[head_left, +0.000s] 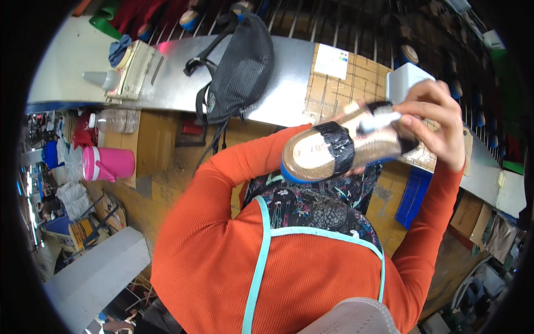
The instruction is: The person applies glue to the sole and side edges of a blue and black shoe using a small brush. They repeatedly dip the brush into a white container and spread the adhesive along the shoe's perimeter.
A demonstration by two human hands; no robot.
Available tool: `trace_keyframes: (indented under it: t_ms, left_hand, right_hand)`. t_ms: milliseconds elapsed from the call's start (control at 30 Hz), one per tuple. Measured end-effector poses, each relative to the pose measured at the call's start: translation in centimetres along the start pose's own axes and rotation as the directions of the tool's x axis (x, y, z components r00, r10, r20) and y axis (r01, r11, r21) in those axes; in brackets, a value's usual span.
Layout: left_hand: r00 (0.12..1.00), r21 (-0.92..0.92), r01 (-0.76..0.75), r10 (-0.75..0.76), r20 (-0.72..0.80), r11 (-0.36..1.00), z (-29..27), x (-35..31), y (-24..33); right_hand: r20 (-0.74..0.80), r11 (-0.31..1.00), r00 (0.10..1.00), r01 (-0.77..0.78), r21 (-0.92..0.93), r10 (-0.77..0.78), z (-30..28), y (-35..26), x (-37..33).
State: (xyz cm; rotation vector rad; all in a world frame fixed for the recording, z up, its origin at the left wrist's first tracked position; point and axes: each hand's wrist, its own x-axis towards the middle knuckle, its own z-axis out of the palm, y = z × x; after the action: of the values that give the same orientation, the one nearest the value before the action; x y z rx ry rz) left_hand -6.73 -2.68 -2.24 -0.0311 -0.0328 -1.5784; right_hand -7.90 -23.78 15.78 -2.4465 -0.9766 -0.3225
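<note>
In front of my chest a shoe last (303, 154) is held tilted, pale on its sole face with a blue edge. Black material (338, 146) wraps over it in bands. My left hand (357, 169) grips it from behind and below; most of that hand is hidden by the last. Fingers pinched, my right hand (436, 119) holds a small white tool (378, 121) against the sole face. Motion blur hides what kind of tool it is.
Beyond lies a metal bench with a black mesh bag (242, 69), a taped cardboard sheet (324, 92) and a white box (409, 79). Behind it, a roller rack (356, 25) carries more lasts. A pink jug (114, 163) stands at left; a blue crate (413, 195) is below right.
</note>
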Motion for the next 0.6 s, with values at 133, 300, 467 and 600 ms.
trace_keyframes:
  t_ms: [133, 300, 467, 600]
  left_hand:
    - [0.862, -0.092, -0.495, 0.502, 0.074, 0.864, 3.2, 1.6, 5.6]
    - [0.662, 0.537, -0.664, 0.743, 0.098, 0.52, 4.9, -0.1, 6.7]
    - [0.631, 0.74, -0.52, 0.776, -0.004, 0.427, 4.4, -1.0, 7.1]
    - [0.757, 0.835, -0.366, 0.654, 0.01, 0.411, 3.3, -2.0, 6.3]
  right_hand:
    - [-0.39, 0.822, 0.918, -0.273, -0.5, 0.067, 4.1, -3.9, -2.7]
    - [-0.458, 0.932, 0.872, -0.295, -0.209, 0.173, 9.3, -7.6, -4.7]
    - [-0.527, 0.933, 0.823, -0.33, -0.14, 0.212, 9.1, -6.2, -4.1]
    - [-0.644, 0.857, 0.703, -0.495, -0.142, 0.3, 7.5, -2.0, -1.9]
